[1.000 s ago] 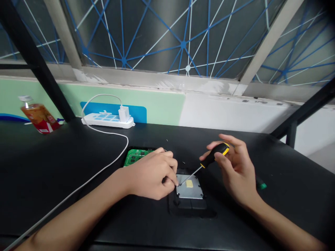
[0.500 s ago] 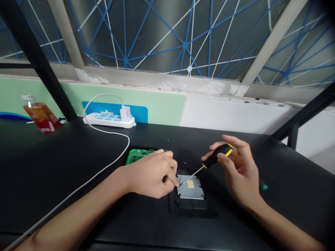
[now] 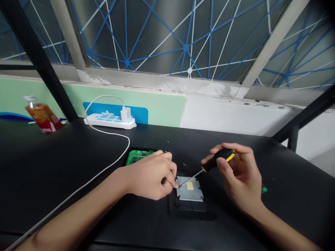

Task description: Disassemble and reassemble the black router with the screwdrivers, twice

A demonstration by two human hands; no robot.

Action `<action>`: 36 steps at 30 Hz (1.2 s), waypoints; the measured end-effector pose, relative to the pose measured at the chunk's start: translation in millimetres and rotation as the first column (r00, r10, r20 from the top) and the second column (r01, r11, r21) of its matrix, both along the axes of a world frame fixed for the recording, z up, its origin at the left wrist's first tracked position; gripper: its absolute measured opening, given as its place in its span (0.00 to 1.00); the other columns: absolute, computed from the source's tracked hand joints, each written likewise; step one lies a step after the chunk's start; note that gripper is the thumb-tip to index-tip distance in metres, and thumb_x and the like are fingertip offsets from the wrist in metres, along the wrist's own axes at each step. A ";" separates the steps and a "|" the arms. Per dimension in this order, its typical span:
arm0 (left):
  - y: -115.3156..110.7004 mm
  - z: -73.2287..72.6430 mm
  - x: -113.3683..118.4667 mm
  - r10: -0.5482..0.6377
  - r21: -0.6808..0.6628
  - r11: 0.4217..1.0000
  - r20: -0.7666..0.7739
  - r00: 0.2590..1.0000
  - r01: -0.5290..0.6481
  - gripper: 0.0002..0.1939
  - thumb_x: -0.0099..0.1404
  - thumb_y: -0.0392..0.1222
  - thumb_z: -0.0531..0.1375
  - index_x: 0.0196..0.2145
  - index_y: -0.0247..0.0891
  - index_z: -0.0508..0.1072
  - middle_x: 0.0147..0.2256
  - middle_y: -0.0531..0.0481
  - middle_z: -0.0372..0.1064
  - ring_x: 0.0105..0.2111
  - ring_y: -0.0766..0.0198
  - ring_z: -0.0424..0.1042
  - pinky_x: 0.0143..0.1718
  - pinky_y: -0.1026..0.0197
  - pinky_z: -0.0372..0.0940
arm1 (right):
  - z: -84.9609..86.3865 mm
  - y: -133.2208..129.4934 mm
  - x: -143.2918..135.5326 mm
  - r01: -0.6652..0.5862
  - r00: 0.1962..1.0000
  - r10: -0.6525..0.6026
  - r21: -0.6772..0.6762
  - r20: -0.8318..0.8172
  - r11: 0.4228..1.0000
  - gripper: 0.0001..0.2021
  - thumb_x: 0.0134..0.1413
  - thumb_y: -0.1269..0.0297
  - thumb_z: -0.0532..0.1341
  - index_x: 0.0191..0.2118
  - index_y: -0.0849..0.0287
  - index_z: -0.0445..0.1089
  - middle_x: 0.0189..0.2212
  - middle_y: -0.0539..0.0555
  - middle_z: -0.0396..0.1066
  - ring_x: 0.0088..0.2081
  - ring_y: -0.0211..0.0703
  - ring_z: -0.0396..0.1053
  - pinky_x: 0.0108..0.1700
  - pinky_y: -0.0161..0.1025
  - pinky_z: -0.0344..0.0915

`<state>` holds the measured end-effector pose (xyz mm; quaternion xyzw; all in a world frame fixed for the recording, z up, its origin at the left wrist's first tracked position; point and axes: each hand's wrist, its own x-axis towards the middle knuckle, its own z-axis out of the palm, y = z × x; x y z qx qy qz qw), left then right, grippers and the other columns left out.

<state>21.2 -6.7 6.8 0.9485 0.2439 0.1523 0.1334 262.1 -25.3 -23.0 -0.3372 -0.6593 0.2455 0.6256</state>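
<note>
My right hand [image 3: 239,177] grips a black-and-yellow screwdriver [image 3: 218,159] by its handle. The shaft slants down to the left, and its tip meets the left edge of a silver metal plate [image 3: 187,195] with a yellow pad [image 3: 190,185] on it. That plate sits in a black housing [image 3: 191,213]. Curled at the plate's left edge, my left hand [image 3: 154,176] has its fingertips beside the screwdriver tip; whatever they pinch is too small to make out. Partly behind that hand lies a green circuit board [image 3: 136,156] in a black case.
Small screws [image 3: 184,164] lie behind the housing on the black table [image 3: 104,205]. A white power strip [image 3: 104,120] with a plugged-in charger [image 3: 126,114] and long cable stands by the wall. At far left is a bottle [image 3: 43,115]. Something green [image 3: 264,189] lies beyond my right wrist.
My right hand's fingers have shifted on the screwdriver handle, which now tilts a little lower. My left hand remains at the plate's left edge.
</note>
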 end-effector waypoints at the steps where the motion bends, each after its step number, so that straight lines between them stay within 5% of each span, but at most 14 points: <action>1: -0.6 -0.1 -0.6 -0.010 -0.010 1.000 0.000 1.000 0.010 0.17 0.55 0.27 0.58 0.33 0.47 0.82 0.28 0.57 0.76 0.33 0.60 0.65 0.38 0.56 0.57 | 0.3 -0.1 -0.3 -0.002 1.000 0.002 0.001 0.007 1.000 0.13 0.62 0.69 0.60 0.50 0.51 0.63 0.41 0.51 0.68 0.33 0.41 0.77 0.33 0.41 0.72; 16: -12.9 -11.5 -6.5 0.019 0.034 0.999 0.043 0.999 -0.020 0.22 0.56 0.27 0.56 0.43 0.45 0.80 0.34 0.54 0.74 0.36 0.59 0.64 0.43 0.53 0.57 | 4.6 -0.4 -1.7 -0.057 0.998 0.057 0.013 0.014 0.998 0.16 0.63 0.70 0.59 0.54 0.49 0.62 0.43 0.52 0.68 0.34 0.40 0.76 0.36 0.43 0.74; 23: -16.2 -12.6 -7.8 0.006 0.055 0.998 0.051 0.999 -0.009 0.19 0.56 0.27 0.56 0.39 0.44 0.80 0.34 0.53 0.74 0.36 0.59 0.64 0.42 0.54 0.56 | 16.9 -6.1 -7.2 -0.149 0.985 0.146 0.016 0.095 0.989 0.18 0.63 0.72 0.58 0.56 0.48 0.61 0.53 0.57 0.66 0.39 0.43 0.77 0.41 0.46 0.76; 36: -18.5 -13.6 -6.4 0.040 0.065 0.997 0.040 0.998 -0.043 0.16 0.56 0.29 0.56 0.38 0.44 0.78 0.35 0.53 0.74 0.41 0.56 0.66 0.48 0.52 0.56 | 44.2 -9.0 -29.7 -0.355 0.894 0.331 0.026 0.302 0.935 0.19 0.63 0.73 0.58 0.56 0.45 0.67 0.53 0.56 0.69 0.45 0.46 0.75 0.45 0.49 0.77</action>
